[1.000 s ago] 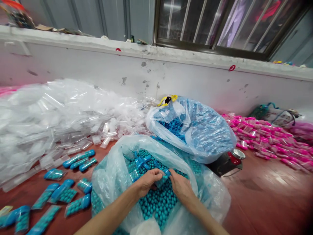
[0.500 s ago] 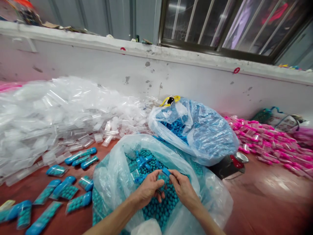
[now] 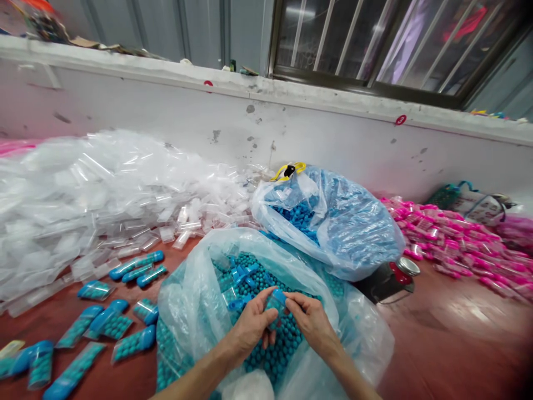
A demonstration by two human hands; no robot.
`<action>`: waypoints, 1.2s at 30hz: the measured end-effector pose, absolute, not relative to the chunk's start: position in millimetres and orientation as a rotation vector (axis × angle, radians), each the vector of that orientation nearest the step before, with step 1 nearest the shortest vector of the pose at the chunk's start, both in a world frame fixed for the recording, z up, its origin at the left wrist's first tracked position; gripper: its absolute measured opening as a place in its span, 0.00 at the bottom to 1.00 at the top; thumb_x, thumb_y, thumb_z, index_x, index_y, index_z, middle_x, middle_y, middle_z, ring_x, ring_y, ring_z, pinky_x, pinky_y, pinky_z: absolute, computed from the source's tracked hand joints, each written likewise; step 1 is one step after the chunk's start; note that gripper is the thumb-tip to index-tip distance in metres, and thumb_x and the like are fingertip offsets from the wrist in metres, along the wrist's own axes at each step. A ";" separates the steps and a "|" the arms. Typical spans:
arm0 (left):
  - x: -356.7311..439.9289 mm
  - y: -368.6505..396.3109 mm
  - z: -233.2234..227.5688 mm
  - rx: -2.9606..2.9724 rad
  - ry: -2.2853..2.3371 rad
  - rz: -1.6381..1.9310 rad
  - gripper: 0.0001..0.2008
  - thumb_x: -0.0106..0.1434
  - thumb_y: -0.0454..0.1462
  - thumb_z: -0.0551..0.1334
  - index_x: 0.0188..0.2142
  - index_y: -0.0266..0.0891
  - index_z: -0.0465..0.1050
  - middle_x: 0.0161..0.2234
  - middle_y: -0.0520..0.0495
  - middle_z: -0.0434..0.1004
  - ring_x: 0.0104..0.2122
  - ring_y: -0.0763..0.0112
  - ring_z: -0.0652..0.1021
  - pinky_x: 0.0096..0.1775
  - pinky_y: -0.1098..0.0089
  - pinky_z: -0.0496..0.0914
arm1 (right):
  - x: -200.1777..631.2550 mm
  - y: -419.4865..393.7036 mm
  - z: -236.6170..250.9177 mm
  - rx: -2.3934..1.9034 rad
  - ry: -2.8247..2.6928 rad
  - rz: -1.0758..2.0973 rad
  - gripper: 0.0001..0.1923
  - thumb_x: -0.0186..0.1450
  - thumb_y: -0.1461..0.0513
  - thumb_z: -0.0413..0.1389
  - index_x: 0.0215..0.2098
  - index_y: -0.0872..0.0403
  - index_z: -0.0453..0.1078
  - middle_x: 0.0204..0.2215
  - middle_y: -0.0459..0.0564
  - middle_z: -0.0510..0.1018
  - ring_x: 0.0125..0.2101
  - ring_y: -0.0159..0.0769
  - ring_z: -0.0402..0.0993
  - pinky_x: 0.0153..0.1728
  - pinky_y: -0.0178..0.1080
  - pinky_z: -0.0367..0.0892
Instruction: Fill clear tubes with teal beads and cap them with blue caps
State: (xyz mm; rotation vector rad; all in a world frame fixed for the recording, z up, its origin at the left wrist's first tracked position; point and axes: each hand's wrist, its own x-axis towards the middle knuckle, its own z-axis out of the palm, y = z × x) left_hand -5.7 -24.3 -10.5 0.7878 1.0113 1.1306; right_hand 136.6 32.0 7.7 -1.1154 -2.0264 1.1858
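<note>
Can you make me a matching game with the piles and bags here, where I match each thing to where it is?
Things:
1. heap of clear plastic tubes
2. pile of pink filled tubes
3. clear bag of teal beads
4. blue-capped tube of teal beads

Places:
A. far right on the red floor
B. between both hands
C. far left by the white wall
D. right under the hands

Pairs: 1-C, 2-A, 3-D, 4-B

Both hands (image 3: pixel 283 322) together, fingers (image 3: pixel 270 300) pinched.
</note>
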 end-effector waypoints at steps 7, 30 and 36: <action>0.3 -28.6 0.6 0.740 1.169 1.150 0.31 0.53 0.42 0.57 0.54 0.36 0.51 0.18 0.57 0.66 0.09 0.82 0.63 0.10 0.81 0.51 | 138.0 28.8 16.0 -0.922 -2.278 1.017 0.16 0.64 0.59 0.44 0.34 0.54 0.73 0.21 0.45 0.71 0.24 0.32 0.66 0.28 0.33 0.62; -10.6 -41.8 5.7 0.999 1.214 1.107 0.25 0.57 0.40 0.54 0.53 0.43 0.50 0.23 0.58 0.58 0.16 0.81 0.64 0.19 0.77 0.63 | 129.9 15.7 11.3 -0.965 -2.080 1.309 0.22 0.60 0.58 0.50 0.53 0.53 0.62 0.48 0.53 0.69 0.48 0.42 0.65 0.47 0.44 0.62; -6.9 -41.5 12.0 1.006 1.205 1.237 0.25 0.55 0.38 0.57 0.52 0.38 0.58 0.33 0.49 0.70 0.31 0.72 0.70 0.37 0.71 0.65 | 120.1 -7.1 10.1 -1.080 -2.343 1.062 0.57 0.45 0.59 0.64 0.62 0.58 0.33 0.59 0.62 0.51 0.58 0.49 0.47 0.53 0.50 0.53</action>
